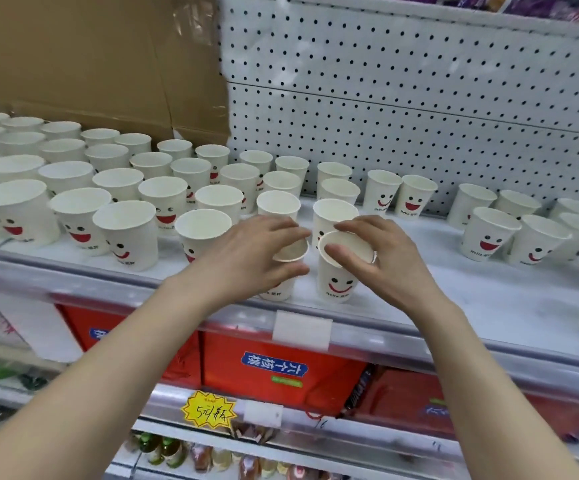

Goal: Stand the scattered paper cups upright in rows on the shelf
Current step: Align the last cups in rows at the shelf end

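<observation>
White paper cups with red smiling faces stand upright on the white shelf [454,292]. Many fill the left half in rows [118,181]. My left hand [256,251] grips one upright cup [289,258] near the front edge, fingers curled round its rim. Right beside it stands another upright cup [338,282], and my right hand [371,258] holds it at the rim, thumb over the opening. A looser group of upright cups [488,233] stands at the right.
A white pegboard back wall [402,98] and a brown cardboard sheet [83,60] rise behind the shelf. A blank price tag holder [301,330] hangs on the front rail. Red boxes [281,368] and a yellow price sign [208,410] sit on shelves below.
</observation>
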The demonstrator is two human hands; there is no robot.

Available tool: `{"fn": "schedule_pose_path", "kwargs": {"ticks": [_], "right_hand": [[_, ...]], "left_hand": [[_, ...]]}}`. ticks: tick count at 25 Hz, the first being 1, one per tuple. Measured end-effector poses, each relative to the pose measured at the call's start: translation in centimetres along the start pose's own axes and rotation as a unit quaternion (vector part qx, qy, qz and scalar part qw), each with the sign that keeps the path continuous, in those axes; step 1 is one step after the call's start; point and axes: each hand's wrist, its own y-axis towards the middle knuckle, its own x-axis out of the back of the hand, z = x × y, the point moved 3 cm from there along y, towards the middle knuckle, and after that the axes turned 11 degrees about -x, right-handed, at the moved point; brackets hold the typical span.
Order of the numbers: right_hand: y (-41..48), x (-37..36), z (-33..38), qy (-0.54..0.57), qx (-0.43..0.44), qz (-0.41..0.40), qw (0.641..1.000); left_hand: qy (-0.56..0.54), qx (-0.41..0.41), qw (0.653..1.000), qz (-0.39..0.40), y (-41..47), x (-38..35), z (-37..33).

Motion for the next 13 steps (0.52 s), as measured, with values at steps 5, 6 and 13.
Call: {"fn": "schedule_pose_path", "kwargs": {"ticks": [5, 6, 13], "right_hand": [[0.4, -0.1, 0.7, -0.042, 0.003, 0.005, 0.999], [0.6, -0.2, 0.8, -0.041, 0.004, 0.008, 0.999], [2.7, 0.9, -0.7, 0.004, 0.025, -0.012, 1.0]], "left_hand": [[0.015, -0.013, 1.0, -0.003, 0.4, 0.0, 0.8], [0.016, -0.011, 1.0, -0.004, 0.4, 0.0, 0.9], [0.04, 0.036, 0.998, -0.015, 1.2, 2.0, 1.1]]}}
